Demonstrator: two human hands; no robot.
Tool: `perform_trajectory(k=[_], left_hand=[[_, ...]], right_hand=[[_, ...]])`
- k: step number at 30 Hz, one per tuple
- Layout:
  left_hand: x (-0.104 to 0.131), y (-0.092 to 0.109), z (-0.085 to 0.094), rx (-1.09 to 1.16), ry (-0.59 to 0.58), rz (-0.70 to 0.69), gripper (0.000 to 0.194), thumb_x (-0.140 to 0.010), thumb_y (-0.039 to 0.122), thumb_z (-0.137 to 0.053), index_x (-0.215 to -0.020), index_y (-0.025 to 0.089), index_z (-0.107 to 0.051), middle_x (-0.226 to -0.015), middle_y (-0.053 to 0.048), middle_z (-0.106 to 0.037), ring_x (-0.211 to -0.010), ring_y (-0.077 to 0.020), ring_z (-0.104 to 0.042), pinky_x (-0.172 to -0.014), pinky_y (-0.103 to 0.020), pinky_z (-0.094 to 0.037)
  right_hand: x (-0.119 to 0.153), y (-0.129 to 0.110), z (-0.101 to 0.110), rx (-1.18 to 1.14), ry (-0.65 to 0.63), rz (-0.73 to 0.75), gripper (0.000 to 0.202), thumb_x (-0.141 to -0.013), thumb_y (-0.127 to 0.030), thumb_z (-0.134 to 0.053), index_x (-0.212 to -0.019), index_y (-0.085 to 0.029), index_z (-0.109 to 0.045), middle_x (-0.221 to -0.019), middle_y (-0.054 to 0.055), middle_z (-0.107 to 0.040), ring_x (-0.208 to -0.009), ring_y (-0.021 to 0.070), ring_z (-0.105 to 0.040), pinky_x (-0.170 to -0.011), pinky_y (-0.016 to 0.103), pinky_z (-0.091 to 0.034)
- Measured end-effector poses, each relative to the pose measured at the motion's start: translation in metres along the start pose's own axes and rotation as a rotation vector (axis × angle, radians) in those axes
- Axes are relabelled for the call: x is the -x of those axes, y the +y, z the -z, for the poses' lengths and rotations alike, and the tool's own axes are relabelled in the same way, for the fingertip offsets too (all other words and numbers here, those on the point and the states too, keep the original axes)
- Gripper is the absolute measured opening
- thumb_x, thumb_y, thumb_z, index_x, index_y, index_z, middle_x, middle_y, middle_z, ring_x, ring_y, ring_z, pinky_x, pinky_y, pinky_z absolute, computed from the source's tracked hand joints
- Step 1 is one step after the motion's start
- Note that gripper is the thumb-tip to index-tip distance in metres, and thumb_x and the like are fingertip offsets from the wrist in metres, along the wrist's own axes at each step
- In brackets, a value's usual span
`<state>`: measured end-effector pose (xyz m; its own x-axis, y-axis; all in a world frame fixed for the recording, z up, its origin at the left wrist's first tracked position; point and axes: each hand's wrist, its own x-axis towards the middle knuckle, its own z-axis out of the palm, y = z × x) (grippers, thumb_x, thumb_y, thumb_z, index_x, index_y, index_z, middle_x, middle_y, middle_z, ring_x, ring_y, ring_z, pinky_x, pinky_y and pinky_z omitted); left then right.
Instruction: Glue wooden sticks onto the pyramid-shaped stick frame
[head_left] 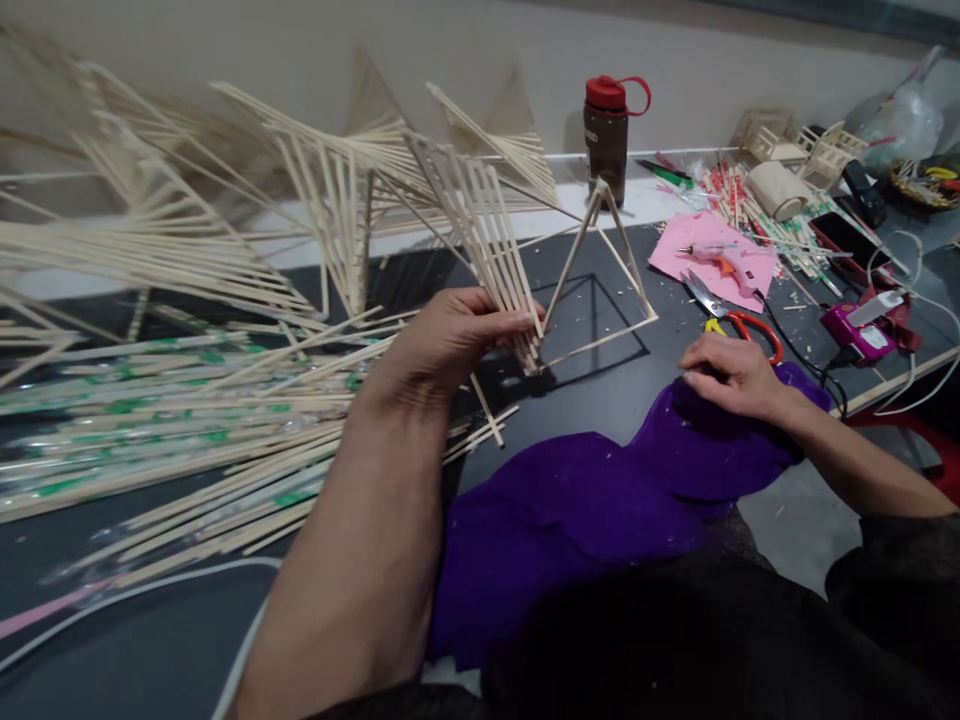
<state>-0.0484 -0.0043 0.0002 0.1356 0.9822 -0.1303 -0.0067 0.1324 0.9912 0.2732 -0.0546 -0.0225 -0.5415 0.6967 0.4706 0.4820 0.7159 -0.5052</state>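
Note:
My left hand point(465, 335) pinches the lower end of a fan of glued wooden sticks point(487, 230), part of a stick model. An open triangular frame point(637, 280) of the same model stands to the right of the fingers, on the dark table. My right hand point(731, 375) rests by the table's front edge, over a purple cloth point(570, 490) that covers my lap. Its fingers are curled together; whether anything small lies in them is hidden. Just beyond that hand lie scissors point(754, 330) with red and yellow handles.
Wrapped chopsticks point(172, 420) pile up at left. Larger stick models point(225, 230) stand along the wall. A bottle point(606, 140) with a red lid is at the back. A pink glue gun point(724, 262) lies on pink paper point(675, 238), its cord trailing right past a purple power strip point(859, 330).

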Motion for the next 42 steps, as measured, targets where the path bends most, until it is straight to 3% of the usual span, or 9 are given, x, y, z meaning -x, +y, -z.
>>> perform_trajectory(k=[5,8,11,14,17,23,30,36,42], left_hand=[[-0.004,-0.002,-0.011,0.035,0.091,-0.037,0.019,-0.051,0.022,-0.081,-0.067,0.014,-0.073,-0.062,-0.003,-0.067,-0.054,-0.0106,-0.055,-0.048,-0.022,-0.037],[-0.007,-0.004,-0.016,0.065,0.149,-0.036,0.02,-0.05,0.023,-0.079,-0.067,0.014,-0.072,-0.061,-0.002,-0.066,-0.053,-0.0107,-0.054,-0.045,-0.021,-0.037],[-0.009,-0.006,-0.019,0.106,0.198,-0.035,0.018,-0.052,0.022,-0.078,-0.067,0.014,-0.071,-0.06,-0.002,-0.065,-0.051,-0.0098,-0.053,-0.045,-0.02,-0.037],[-0.01,-0.007,-0.024,0.146,0.225,-0.033,0.016,-0.053,0.022,-0.078,-0.065,0.015,-0.07,-0.06,-0.001,-0.065,-0.053,-0.01,-0.053,-0.048,-0.02,-0.04],[-0.008,-0.007,-0.029,0.186,0.225,-0.025,0.017,-0.053,0.021,-0.079,-0.066,0.015,-0.07,-0.061,-0.001,-0.066,-0.056,-0.0108,-0.056,-0.051,-0.021,-0.042],[-0.005,-0.012,-0.044,0.232,0.128,-0.012,0.021,-0.05,0.024,-0.081,-0.066,0.015,-0.071,-0.06,-0.001,-0.066,-0.054,-0.0105,-0.054,-0.052,-0.022,-0.041],[-0.002,-0.022,-0.064,0.319,0.058,0.061,0.022,-0.048,0.026,-0.083,-0.065,0.015,-0.072,-0.059,0.0,-0.064,-0.052,-0.0097,-0.052,-0.052,-0.023,-0.042],[-0.001,-0.027,-0.068,0.301,0.099,0.099,0.024,-0.05,0.026,-0.083,-0.068,0.015,-0.072,-0.06,0.0,-0.064,-0.051,-0.0106,-0.052,-0.051,-0.025,-0.045],[-0.001,-0.029,-0.07,0.278,0.117,0.144,0.023,-0.052,0.025,-0.082,-0.069,0.016,-0.07,-0.06,0.001,-0.063,-0.052,-0.0117,-0.054,-0.051,-0.026,-0.048]], right_hand=[[-0.037,-0.049,0.027,-0.247,0.277,0.001,0.009,-0.086,-0.019,-0.063,-0.088,-0.023,-0.071,-0.074,0.001,-0.066,-0.062,0.0127,-0.06,-0.055,0.029,-0.046],[-0.055,-0.087,0.048,-0.437,0.485,0.186,0.009,-0.084,-0.024,-0.068,-0.089,-0.027,-0.076,-0.069,0.001,-0.066,-0.052,0.0119,-0.056,-0.048,0.031,-0.046],[-0.064,-0.109,0.056,-0.445,0.437,0.105,0.016,-0.09,-0.034,-0.064,-0.081,-0.029,-0.075,-0.063,0.003,-0.064,-0.053,0.0135,-0.059,-0.051,0.033,-0.052],[-0.073,-0.097,0.037,-0.476,0.172,0.116,0.009,-0.086,-0.027,-0.067,-0.079,-0.027,-0.072,-0.062,-0.001,-0.066,-0.054,0.0121,-0.06,-0.051,0.03,-0.051],[-0.083,-0.062,-0.003,-0.491,-0.023,-0.157,0.015,-0.084,-0.024,-0.065,-0.069,-0.019,-0.066,-0.057,-0.004,-0.06,-0.048,0.0071,-0.054,-0.046,0.022,-0.043],[-0.088,-0.017,-0.055,-0.583,0.032,-0.462,0.019,-0.079,-0.035,-0.065,-0.084,-0.017,-0.063,-0.072,-0.002,-0.063,-0.052,0.0066,-0.057,-0.043,0.019,-0.04],[-0.08,-0.013,-0.064,-0.668,0.048,-0.5,0.025,-0.079,-0.04,-0.066,-0.08,-0.018,-0.054,-0.067,-0.004,-0.057,-0.051,0.0073,-0.057,-0.038,0.017,-0.039],[-0.076,-0.011,-0.058,-0.577,-0.034,-0.578,0.018,-0.078,-0.025,-0.064,-0.093,-0.016,-0.059,-0.066,-0.004,-0.06,-0.046,0.0063,-0.057,-0.04,0.018,-0.041],[-0.076,-0.01,-0.058,-0.53,-0.058,-0.571,0.01,-0.08,-0.02,-0.065,-0.086,-0.017,-0.057,-0.061,-0.005,-0.059,-0.043,0.005,-0.055,-0.039,0.017,-0.04]])
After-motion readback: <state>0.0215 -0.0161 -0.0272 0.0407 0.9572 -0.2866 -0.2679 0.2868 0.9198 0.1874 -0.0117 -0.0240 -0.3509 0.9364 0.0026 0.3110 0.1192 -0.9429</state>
